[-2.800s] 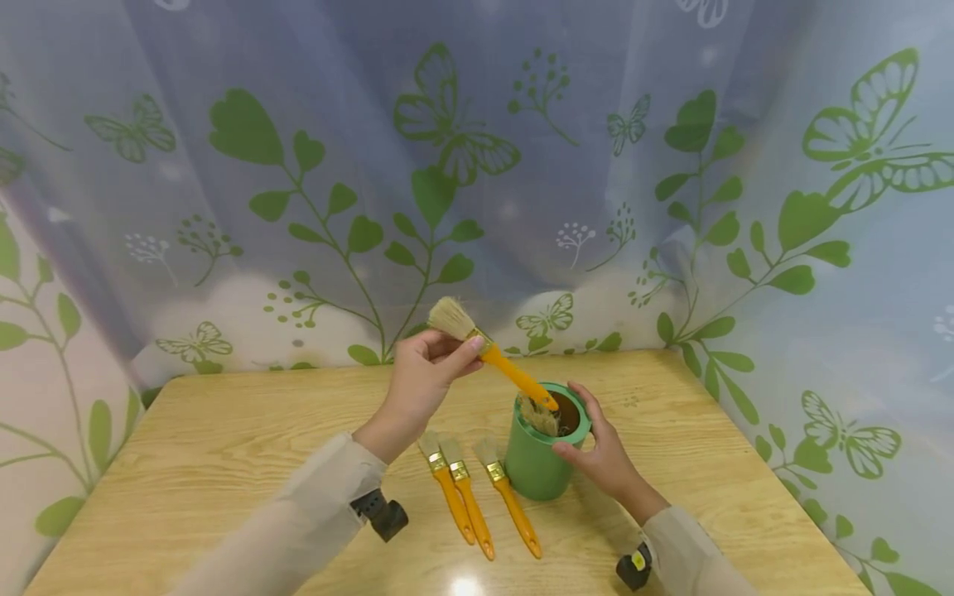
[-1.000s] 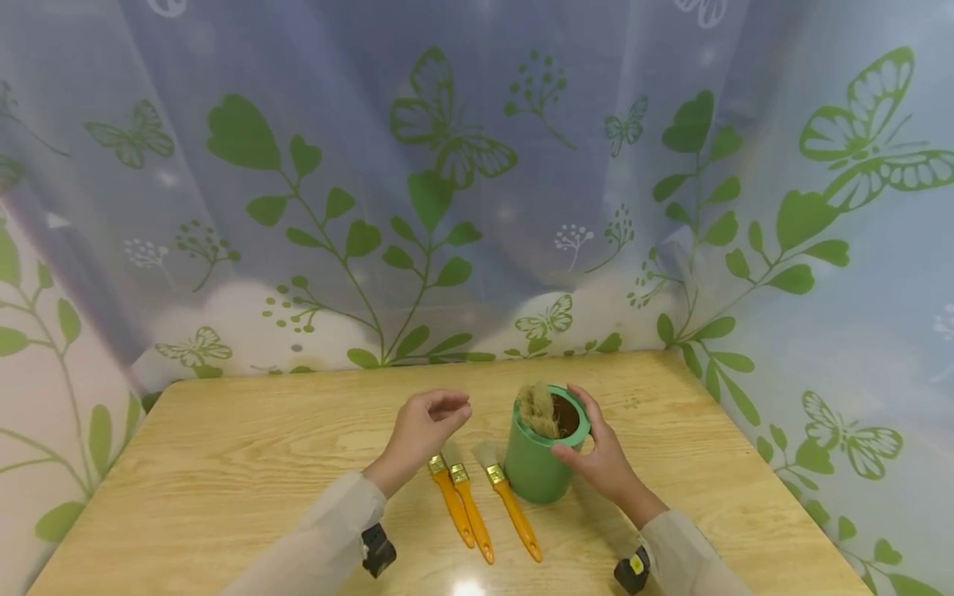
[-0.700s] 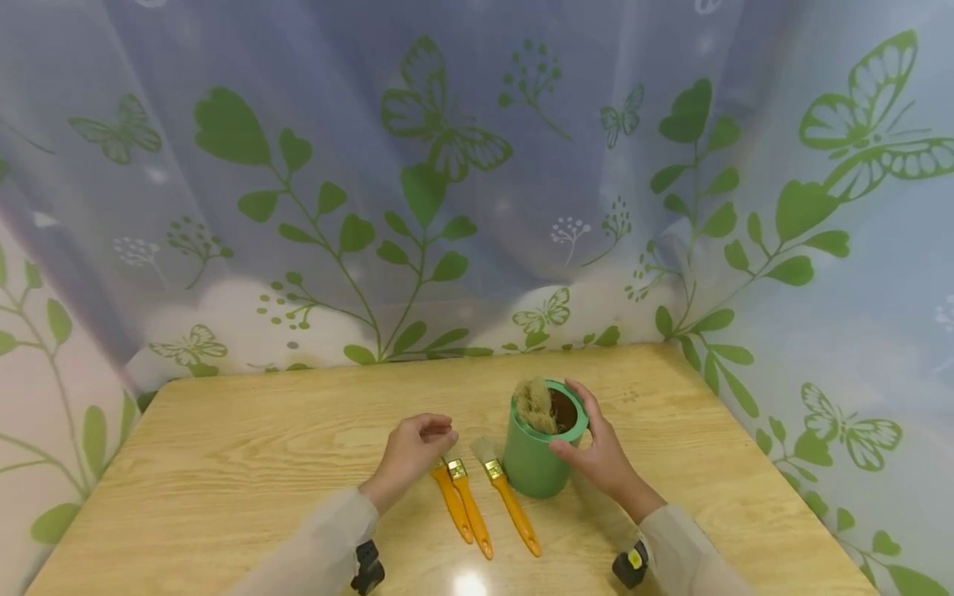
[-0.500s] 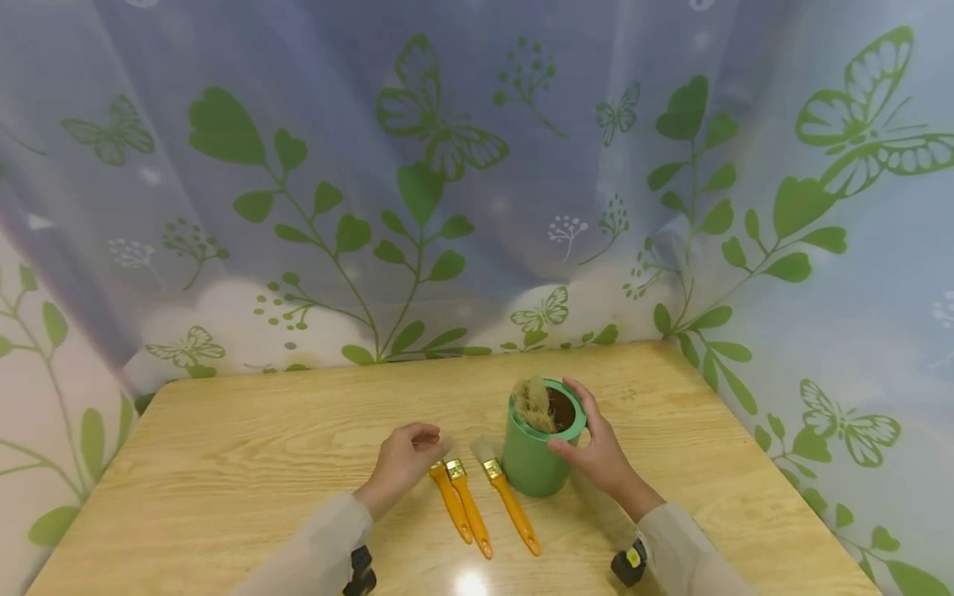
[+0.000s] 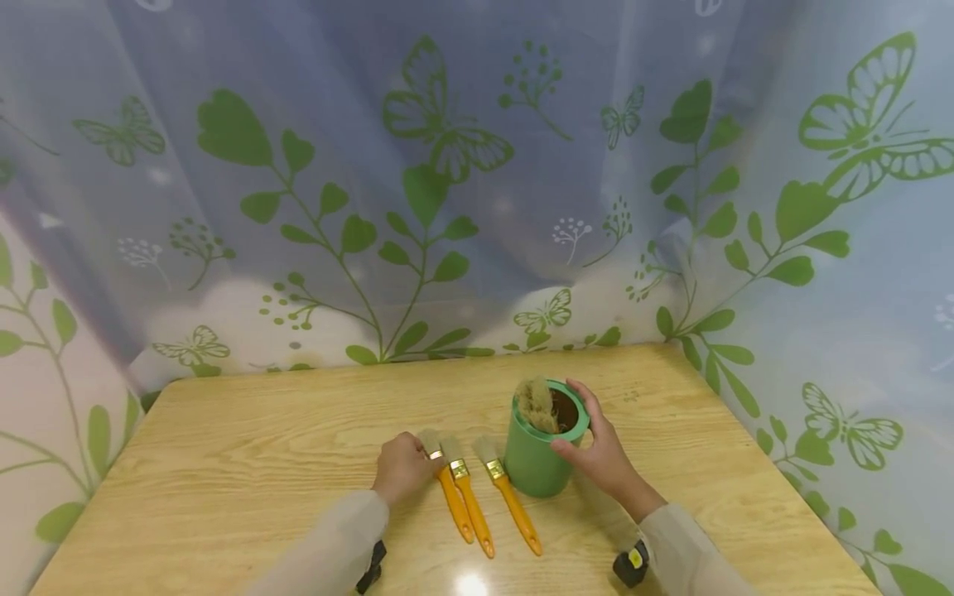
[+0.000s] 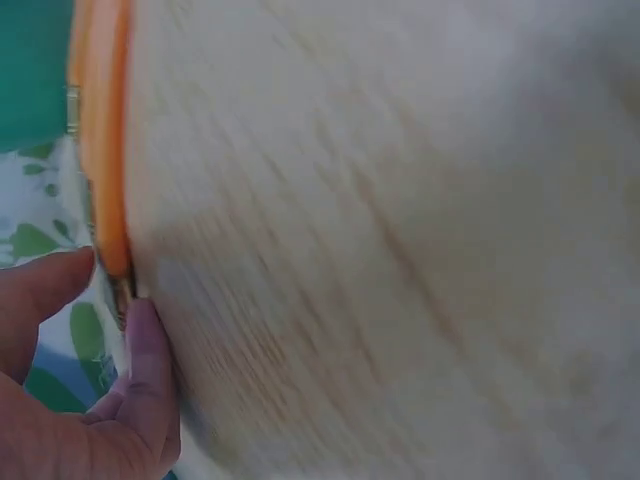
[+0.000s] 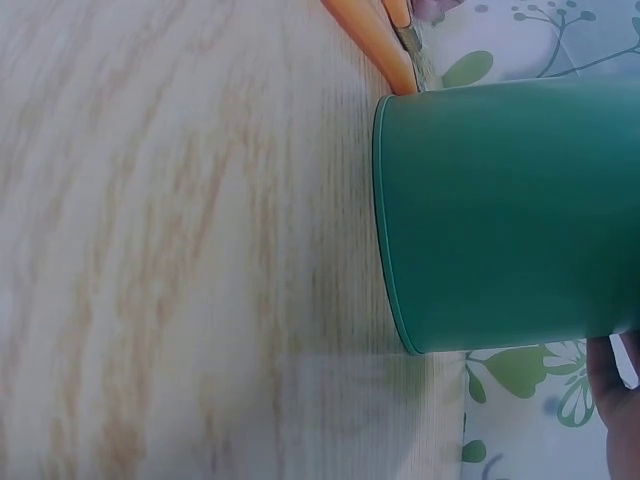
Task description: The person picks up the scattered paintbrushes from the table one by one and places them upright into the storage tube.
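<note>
My left hand pinches the metal band of the leftmost paintbrush between thumb and fingers; this brush lies on the table. In the left wrist view, the thumb and a fingertip meet that brush's band from either side. Beside it lie a second paintbrush and a third paintbrush, all with orange handles pointing toward me. My right hand grips the rim of an upright green pot. Pale brush bristles stick up inside the pot at its left; their handles are hidden.
Everything stands on a light wooden table. A curtain with green leaves and butterflies hangs right behind the table's back edge and along the right side.
A paintbrush that the left hand held over the pot now stands in it, bristles up. The left hand has since moved down and left to the leftmost brush. The right hand keeps its grip.
</note>
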The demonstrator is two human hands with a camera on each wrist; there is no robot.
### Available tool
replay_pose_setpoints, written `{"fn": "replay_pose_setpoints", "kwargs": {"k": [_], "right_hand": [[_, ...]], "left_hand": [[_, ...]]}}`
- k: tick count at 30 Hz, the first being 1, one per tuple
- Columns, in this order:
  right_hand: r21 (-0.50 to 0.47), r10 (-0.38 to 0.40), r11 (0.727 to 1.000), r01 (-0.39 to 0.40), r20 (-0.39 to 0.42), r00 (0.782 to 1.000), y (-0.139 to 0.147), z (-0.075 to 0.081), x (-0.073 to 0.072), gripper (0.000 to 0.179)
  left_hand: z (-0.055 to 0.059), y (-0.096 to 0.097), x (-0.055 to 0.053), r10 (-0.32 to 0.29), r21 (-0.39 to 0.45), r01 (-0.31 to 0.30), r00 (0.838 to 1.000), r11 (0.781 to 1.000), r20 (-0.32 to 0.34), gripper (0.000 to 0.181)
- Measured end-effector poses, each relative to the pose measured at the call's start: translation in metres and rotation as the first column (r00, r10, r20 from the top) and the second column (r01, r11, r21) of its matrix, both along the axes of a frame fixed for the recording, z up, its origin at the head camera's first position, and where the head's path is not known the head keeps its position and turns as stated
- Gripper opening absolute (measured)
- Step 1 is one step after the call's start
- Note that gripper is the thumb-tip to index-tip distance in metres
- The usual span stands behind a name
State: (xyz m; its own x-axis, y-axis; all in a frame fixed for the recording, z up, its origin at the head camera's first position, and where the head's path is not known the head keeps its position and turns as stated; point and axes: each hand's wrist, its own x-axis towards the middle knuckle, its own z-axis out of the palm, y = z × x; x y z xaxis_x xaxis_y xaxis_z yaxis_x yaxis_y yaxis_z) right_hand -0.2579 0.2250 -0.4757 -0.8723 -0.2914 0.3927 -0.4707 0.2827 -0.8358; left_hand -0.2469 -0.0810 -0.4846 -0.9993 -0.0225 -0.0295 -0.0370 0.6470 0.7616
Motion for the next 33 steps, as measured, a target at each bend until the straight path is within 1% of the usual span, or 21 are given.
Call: {"fn": "replay_pose_setpoints", "kwargs": {"k": [3, 6, 9, 11, 14, 19, 21, 26, 30, 33], "right_hand": [[0.005, -0.002, 1.0, 0.002, 0.001, 1.0, 0.001, 0.001, 0.0, 0.082], [0.011, -0.004, 1.0, 0.004, -0.003, 1.0, 0.002, 0.001, 0.0, 0.082], [0.014, -0.007, 1.0, 0.007, -0.007, 1.0, 0.002, 0.002, -0.001, 0.081], [0.021, -0.01, 1.0, 0.01, -0.014, 1.0, 0.003, 0.002, -0.001, 0.081], [0.016, -0.011, 1.0, 0.011, -0.012, 1.0, 0.002, 0.0, -0.002, 0.081], [0.022, -0.016, 1.0, 0.016, -0.005, 1.0, 0.001, -0.001, 0.0, 0.082], [0.02, -0.018, 1.0, 0.018, 0.001, 1.0, 0.001, -0.002, 0.0, 0.082], [0.013, -0.014, 1.0, 0.014, 0.0, 1.0, 0.001, -0.001, 0.001, 0.081], [0.009, -0.011, 1.0, 0.011, -0.002, 1.0, 0.001, -0.001, 0.0, 0.082], [0.008, -0.012, 1.0, 0.012, 0.001, 1.0, 0.001, -0.001, 0.0, 0.082]], "left_hand": [[-0.003, 0.003, -0.005, -0.013, -0.014, 0.013, 1.0, 1.0, 0.001, 0.037], [-0.005, 0.002, -0.011, -0.031, 0.005, 0.031, 1.0, 1.0, -0.002, 0.049], [-0.005, 0.001, -0.014, -0.05, 0.018, 0.05, 0.999, 0.999, -0.004, 0.052], [-0.005, 0.0, -0.014, -0.049, 0.016, 0.049, 0.999, 0.999, -0.003, 0.054], [-0.006, 0.0, -0.013, -0.041, 0.027, 0.041, 0.999, 0.999, 0.022, 0.047], [-0.006, -0.004, -0.009, -0.039, 0.029, 0.038, 0.999, 0.999, 0.03, 0.016], [-0.006, -0.006, -0.008, -0.044, 0.026, 0.044, 0.999, 0.999, 0.021, 0.015], [-0.001, -0.01, -0.005, -0.058, 0.046, 0.056, 0.998, 0.997, 0.03, 0.014], [0.002, -0.013, -0.006, -0.052, 0.098, 0.046, 0.997, 0.994, 0.062, 0.016], [0.003, -0.016, -0.008, -0.042, 0.133, 0.033, 0.997, 0.991, 0.069, 0.019]]}}
